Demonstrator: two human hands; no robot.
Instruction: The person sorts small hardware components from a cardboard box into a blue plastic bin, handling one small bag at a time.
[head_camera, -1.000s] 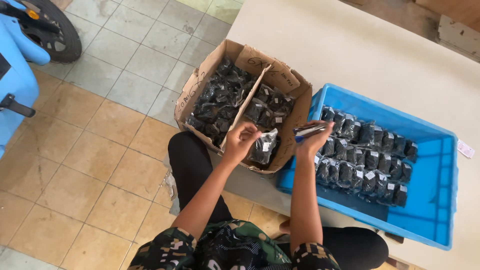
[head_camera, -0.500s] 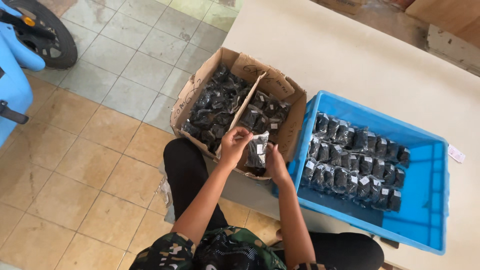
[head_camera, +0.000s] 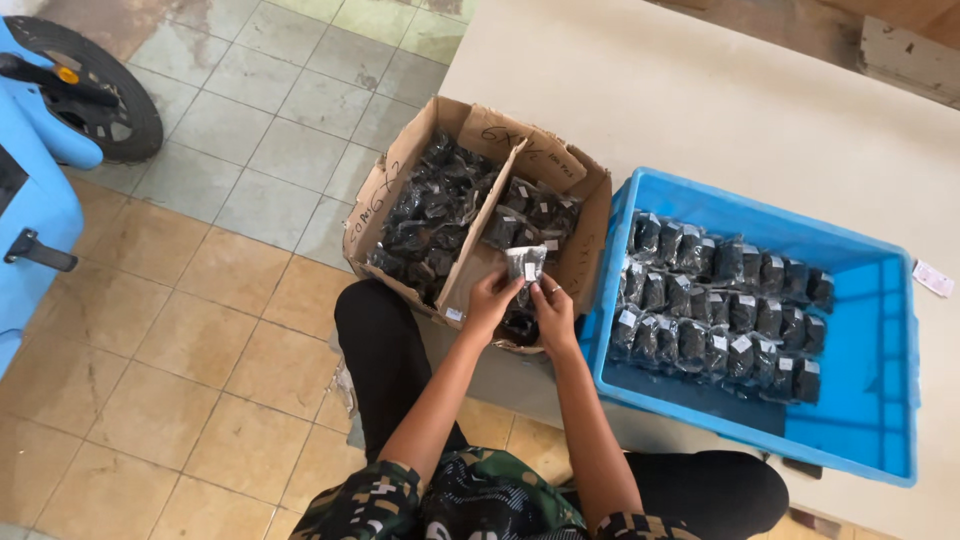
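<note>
A small clear plastic packet (head_camera: 524, 266) of black parts with a white label is pinched between both hands over the near edge of a cardboard box (head_camera: 394, 179). My left hand (head_camera: 492, 302) grips its left lower side and my right hand (head_camera: 553, 312) grips its right lower side. The box has a cardboard divider and is filled with several similar dark packets (head_camera: 432, 215). To the right stands a blue plastic crate (head_camera: 868, 371) holding neat rows of the same packets (head_camera: 720, 305).
Box and crate rest on a pale table (head_camera: 700, 100) whose left edge drops to a tiled floor (head_camera: 200, 300). A blue vehicle with a black wheel (head_camera: 95, 85) stands at the far left. My dark trousers show below the box.
My right hand came away from the crate and joined the left on the packet. The packet has been lifted slightly and turned upright over the box.
</note>
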